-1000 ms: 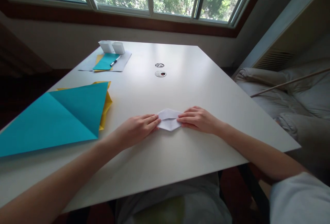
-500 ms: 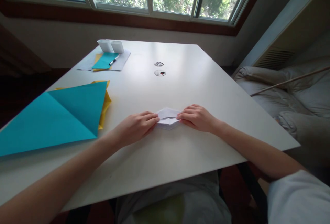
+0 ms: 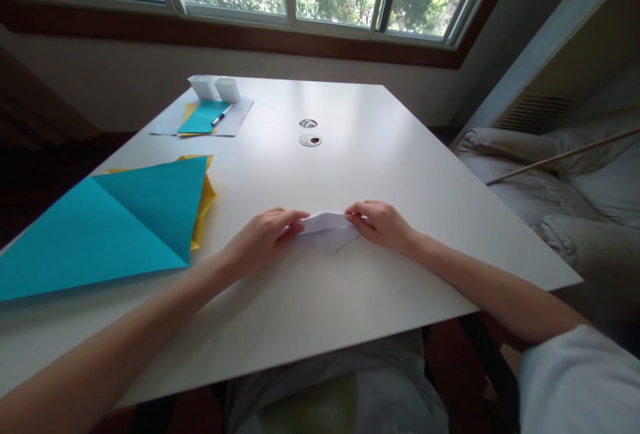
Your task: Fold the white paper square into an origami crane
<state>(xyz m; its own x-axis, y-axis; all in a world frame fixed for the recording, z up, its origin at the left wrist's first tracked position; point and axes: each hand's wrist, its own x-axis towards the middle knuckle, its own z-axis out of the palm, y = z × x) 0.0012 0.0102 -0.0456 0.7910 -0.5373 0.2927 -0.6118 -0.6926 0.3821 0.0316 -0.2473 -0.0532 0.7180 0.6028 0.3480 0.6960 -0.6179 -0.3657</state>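
A small folded white paper lies near the front middle of the white table. My left hand pinches its left end with thumb and fingers closed on it. My right hand pinches the right end the same way. The paper's top edge is lifted slightly off the table between the two hands. Both forearms reach in from the near edge.
A large blue folded sheet lies at the left over a yellow sheet. At the far left sit a pen on blue, yellow and white papers, and two small white paper boxes. Two round cable ports mark the table's middle. A cushioned seat stands right.
Both hands went from pressing flat on the paper's ends to pinching them, and the paper's upper edge has been raised and drawn together.
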